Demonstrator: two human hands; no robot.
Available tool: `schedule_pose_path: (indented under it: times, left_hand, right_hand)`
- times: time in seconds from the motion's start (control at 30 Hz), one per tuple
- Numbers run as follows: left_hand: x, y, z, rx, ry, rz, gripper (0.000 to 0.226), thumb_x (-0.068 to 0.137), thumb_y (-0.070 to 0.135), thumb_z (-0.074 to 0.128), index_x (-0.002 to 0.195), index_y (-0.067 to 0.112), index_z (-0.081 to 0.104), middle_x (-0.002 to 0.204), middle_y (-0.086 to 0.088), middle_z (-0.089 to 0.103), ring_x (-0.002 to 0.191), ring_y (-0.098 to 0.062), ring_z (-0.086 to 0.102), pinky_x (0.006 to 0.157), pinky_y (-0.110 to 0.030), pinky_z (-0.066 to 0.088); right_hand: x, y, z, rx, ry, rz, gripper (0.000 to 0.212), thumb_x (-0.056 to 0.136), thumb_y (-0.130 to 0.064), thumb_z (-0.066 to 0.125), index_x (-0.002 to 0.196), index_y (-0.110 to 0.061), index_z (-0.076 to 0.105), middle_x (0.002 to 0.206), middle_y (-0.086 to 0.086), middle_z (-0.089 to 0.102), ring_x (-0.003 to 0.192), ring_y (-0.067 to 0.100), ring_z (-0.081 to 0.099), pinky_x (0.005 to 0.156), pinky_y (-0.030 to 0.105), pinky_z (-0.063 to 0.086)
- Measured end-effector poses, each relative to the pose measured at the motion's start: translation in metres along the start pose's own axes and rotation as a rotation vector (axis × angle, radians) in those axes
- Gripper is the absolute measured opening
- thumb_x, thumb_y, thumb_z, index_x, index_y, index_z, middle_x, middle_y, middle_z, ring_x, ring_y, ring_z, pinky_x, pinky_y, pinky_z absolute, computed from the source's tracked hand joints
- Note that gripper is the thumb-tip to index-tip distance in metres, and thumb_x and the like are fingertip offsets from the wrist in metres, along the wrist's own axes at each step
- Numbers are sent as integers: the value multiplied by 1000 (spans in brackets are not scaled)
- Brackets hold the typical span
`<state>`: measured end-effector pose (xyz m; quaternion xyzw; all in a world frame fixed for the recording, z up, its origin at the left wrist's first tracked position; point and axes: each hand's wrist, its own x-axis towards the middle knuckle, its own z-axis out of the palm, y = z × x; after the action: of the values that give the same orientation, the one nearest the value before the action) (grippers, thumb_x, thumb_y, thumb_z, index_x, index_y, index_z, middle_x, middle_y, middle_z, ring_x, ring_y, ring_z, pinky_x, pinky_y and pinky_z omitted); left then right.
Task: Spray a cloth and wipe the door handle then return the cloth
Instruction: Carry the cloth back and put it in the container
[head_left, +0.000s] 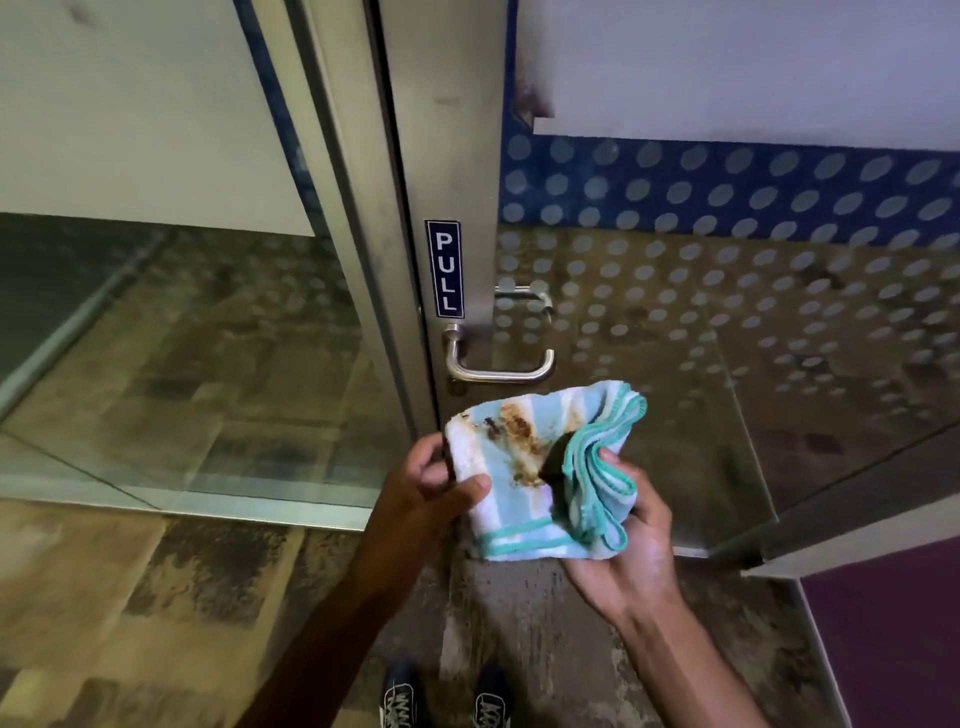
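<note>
Obs, head view: both hands up in front of door, cloth (524, 467) stretched betw. them. Left hand (441, 483): thumb on top, fingers curled behind, pinching cloth's left edge; grip looks light, prob. just to keep the sheet taut & flat. Right hand (623, 525): palm up, cupped under the bunched/folded right side, thumb pressing down on the teal-hemmed folds, so it seems to carry most of the cloth's wt. Cloth = pale blue/white stripes w/ teal hem. Brown stain (519, 436) on the face turned up, lying betw. the two thumbs, nearer left fingertips than right palm. Door handle (498, 366) = brushed metal lever, just beyond the fingertips of both hands, apart from the cloth: no contact, narrow gap past cloth's far edge. PULL sign (445, 267) further beyond left fingertips, on the metal door frame (452, 130). Dotted glass panel (727, 291) beyond right fingers; a 2nd lever (524, 297) shows thru it, far side of door. Shoes (397, 701) below the wrists. No spray bottle in view; can't tell if cloth is damp. Judgement: two-hand hold reads as sorting/re-folding to pick a face to use. Stained face is toward camera, so cleaner side may be meant for the metal; not sure. Wipe either about to begin or betw. passes, can't say which. Next needs: one hand alone wraps cloth round the lever, other lets go
</note>
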<state>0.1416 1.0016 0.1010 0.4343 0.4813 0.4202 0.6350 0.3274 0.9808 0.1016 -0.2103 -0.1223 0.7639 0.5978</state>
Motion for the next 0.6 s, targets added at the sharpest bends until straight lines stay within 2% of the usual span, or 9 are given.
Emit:
schedule_pose_path:
  times: [0.1, 0.17, 0.27, 0.33, 0.4, 0.43, 0.47, 0.53, 0.6]
  left_hand:
    - [-18, -7, -22, -59, 154, 43, 43, 77, 8, 76, 119, 16, 68, 106, -12, 81, 96, -27, 79, 71, -30, 63]
    - [-33, -9, -38, -97, 236, 54, 44, 75, 9, 77, 117, 17, 69, 105, -12, 81, 91, -26, 79, 69, -31, 65]
    - [-59, -11, -60, -140, 309, 70, 47, 74, 10, 78, 120, 18, 68, 105, -12, 81, 91, -27, 79, 69, -33, 65]
    - [-82, -14, -77, -121, 372, 97, 52, 74, 11, 84, 122, 20, 69, 105, -12, 81, 94, -29, 79, 72, -35, 65]
    - [-107, -18, -93, -122, 448, 126, 58, 73, 10, 89, 126, 21, 68, 106, -11, 81, 97, -28, 78, 78, -39, 64]
    - [-118, -20, -99, -126, 474, 137, 59, 73, 12, 86, 128, 20, 68, 108, -10, 81, 99, -27, 78, 81, -42, 64]
    - [-132, -22, -105, -128, 507, 143, 60, 73, 13, 84, 130, 20, 67, 111, -10, 80, 102, -27, 77, 84, -43, 63]
    - [-160, -25, -116, -134, 580, 155, 63, 71, 10, 90, 130, 20, 68, 112, -8, 80, 103, -25, 77, 83, -38, 64]
    - [-187, -28, -124, -134, 637, 159, 59, 73, 11, 86, 129, 23, 69, 110, -4, 81, 101, -21, 78, 79, -31, 64]
  right_hand:
    - [-2, 13, 3, -62, 28, 59, 42, 74, -31, 78, 109, -9, 77, 114, 13, 75, 106, 27, 70, 105, 44, 52]
    - [-3, 23, 9, -91, 92, 104, 39, 87, -33, 64, 115, -9, 75, 119, 14, 73, 113, 29, 67, 112, 48, 45]
    - [-6, 39, 19, -184, 123, 175, 57, 88, -42, 68, 134, -7, 64, 135, 19, 65, 127, 33, 60, 113, 51, 45]
    - [-7, 52, 28, -267, 56, 264, 47, 91, -40, 61, 123, -8, 73, 123, 18, 72, 108, 27, 72, 89, 40, 62]
    - [-9, 67, 35, -391, 0, 332, 34, 84, -36, 69, 102, -10, 80, 103, 14, 77, 68, 15, 74, 51, 25, 59]
    - [-11, 73, 38, -464, -28, 351, 38, 76, -39, 79, 103, -12, 79, 106, 13, 76, 65, 13, 73, 48, 24, 57]
    - [-13, 83, 42, -545, -52, 373, 51, 69, -43, 86, 110, -14, 76, 114, 13, 74, 77, 17, 76, 56, 28, 61]
    - [-20, 104, 51, -675, -86, 420, 64, 66, -47, 88, 120, -17, 71, 125, 13, 72, 106, 29, 73, 81, 48, 63]
    - [-28, 122, 58, -709, -111, 459, 51, 79, -36, 78, 125, -15, 69, 129, 17, 70, 115, 36, 69, 88, 58, 59]
